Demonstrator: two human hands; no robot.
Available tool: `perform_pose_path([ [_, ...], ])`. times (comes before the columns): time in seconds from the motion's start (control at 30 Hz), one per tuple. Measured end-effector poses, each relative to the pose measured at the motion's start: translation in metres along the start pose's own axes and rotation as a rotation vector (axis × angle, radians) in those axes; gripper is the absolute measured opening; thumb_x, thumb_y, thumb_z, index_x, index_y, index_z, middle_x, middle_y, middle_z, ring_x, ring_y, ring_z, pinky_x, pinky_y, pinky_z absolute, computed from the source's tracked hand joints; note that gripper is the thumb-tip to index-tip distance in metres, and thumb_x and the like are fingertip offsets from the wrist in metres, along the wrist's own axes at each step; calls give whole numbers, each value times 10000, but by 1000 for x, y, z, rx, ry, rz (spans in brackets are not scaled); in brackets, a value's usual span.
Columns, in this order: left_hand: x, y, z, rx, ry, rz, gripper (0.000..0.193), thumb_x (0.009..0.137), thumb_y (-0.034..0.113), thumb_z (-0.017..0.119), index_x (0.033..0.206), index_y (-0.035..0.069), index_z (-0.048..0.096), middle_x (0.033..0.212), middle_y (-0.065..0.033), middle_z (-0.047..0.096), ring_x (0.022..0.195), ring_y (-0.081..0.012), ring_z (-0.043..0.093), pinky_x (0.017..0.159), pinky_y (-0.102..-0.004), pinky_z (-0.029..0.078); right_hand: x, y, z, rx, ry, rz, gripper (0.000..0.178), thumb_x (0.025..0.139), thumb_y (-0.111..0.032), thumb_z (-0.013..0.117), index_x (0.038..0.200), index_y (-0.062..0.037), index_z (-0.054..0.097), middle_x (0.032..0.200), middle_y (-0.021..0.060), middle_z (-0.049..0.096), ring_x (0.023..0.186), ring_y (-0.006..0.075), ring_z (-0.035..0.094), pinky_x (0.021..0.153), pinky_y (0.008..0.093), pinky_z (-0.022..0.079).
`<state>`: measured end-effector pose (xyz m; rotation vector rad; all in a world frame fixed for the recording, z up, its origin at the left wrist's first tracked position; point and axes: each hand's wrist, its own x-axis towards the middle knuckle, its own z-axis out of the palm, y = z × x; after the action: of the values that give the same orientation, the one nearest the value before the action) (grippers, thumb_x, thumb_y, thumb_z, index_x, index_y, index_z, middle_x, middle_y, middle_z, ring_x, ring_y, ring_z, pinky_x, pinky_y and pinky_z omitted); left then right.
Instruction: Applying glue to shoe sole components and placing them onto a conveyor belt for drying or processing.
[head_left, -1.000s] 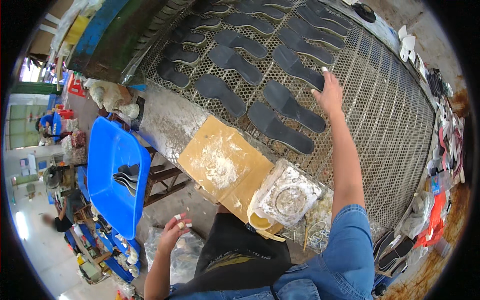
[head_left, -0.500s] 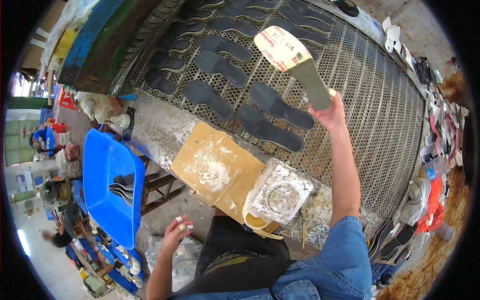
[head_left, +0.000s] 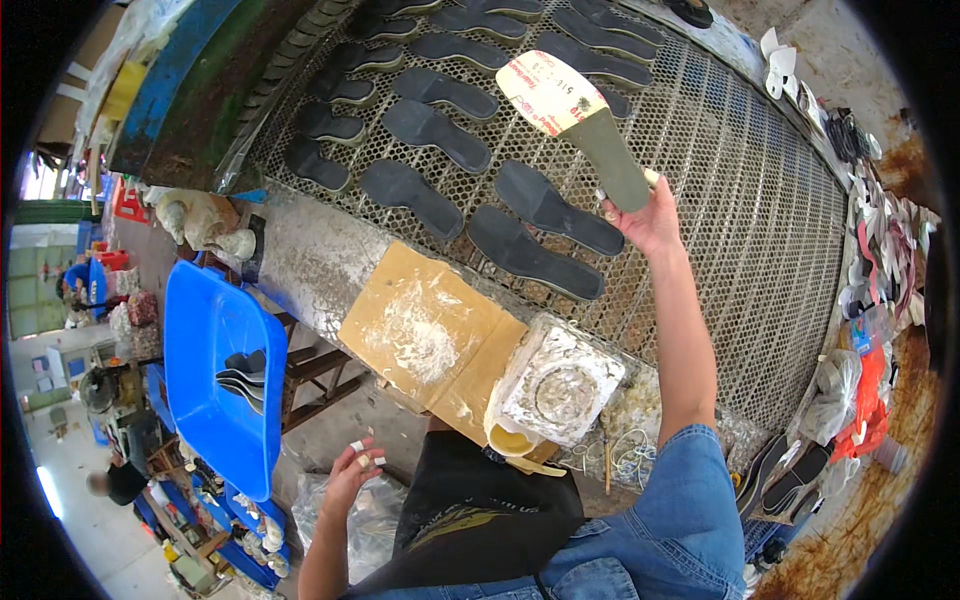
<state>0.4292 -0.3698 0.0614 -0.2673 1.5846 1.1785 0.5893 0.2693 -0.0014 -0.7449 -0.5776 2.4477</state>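
Note:
My right hand [head_left: 645, 213] grips a shoe insole [head_left: 580, 115] by its narrow grey-green end. The insole's wide end is cream with red print, and it is held up above the metal mesh [head_left: 740, 190]. Several black shoe soles [head_left: 545, 255] lie in rows on that mesh, two of them just left of my right hand. Low on the left, my left hand [head_left: 352, 475] hangs beside my apron with fingers loosely spread and nothing in them. White wraps cover some fingertips on both hands.
In front of me lies cardboard [head_left: 425, 325] dusted with white powder. Right of it stand a white-crusted block [head_left: 565, 385] and a yellow cup [head_left: 510, 438]. A blue tub [head_left: 225, 400] holding several soles is at left. Scraps [head_left: 885, 250] line the right edge.
My right hand and the insole have shifted slightly left. My left hand has barely moved, and the soles on the mesh lie as before.

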Motion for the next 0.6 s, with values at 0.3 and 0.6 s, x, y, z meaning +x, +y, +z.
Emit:
perform_pose_path([
  [0.3,-3,6,5,-5,15,-6,397,966,142,512,1346,32,472,1183,-134,624,1037,-195,606,889,-347,506,8,-6,1,-474,112,-180,503,931,-393,532,1273,-29,482,1139,142,612,923,226,607,772,340,502],
  [0.6,-10,-47,-37,86,90,-23,542,906,312,635,1367,66,491,1214,-104,634,1088,-198,614,887,-351,497,68,12,-59,-1464,143,-701,837,729,-376,821,1368,13,445,1385,207,494,1299,268,470,1074,356,366],
])
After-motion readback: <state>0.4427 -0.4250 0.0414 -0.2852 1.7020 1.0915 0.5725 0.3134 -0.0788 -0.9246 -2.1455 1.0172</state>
